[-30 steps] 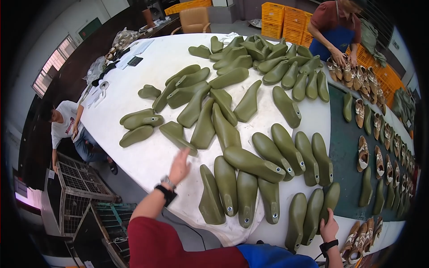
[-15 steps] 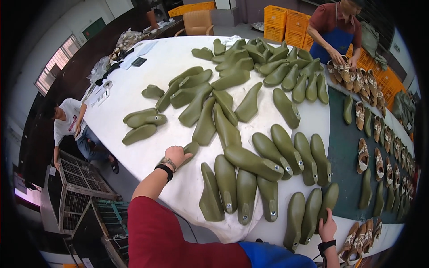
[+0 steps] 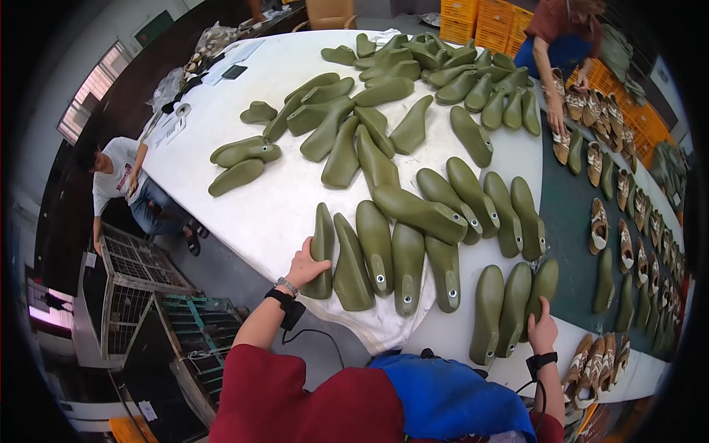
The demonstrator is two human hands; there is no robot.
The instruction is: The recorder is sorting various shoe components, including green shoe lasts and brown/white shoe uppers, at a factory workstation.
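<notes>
Fingers of the left hand (image 3: 306,263) curl around the leftmost green shoe last (image 3: 322,251) at seven o'clock on the white table (image 3: 273,207), while the right hand (image 3: 543,330) grips another last (image 3: 544,284) at five o'clock, apparently lining up rows, so next comes careful nudging alongside neighbours.

A long table (image 3: 244,214) under a white cloth (image 3: 288,192) carries many olive-green shoe lasts (image 3: 413,210), in rows near and in a heap at the far end. On its right, a dark green mat (image 3: 572,221) holds sandals (image 3: 598,221) and more lasts.
</notes>
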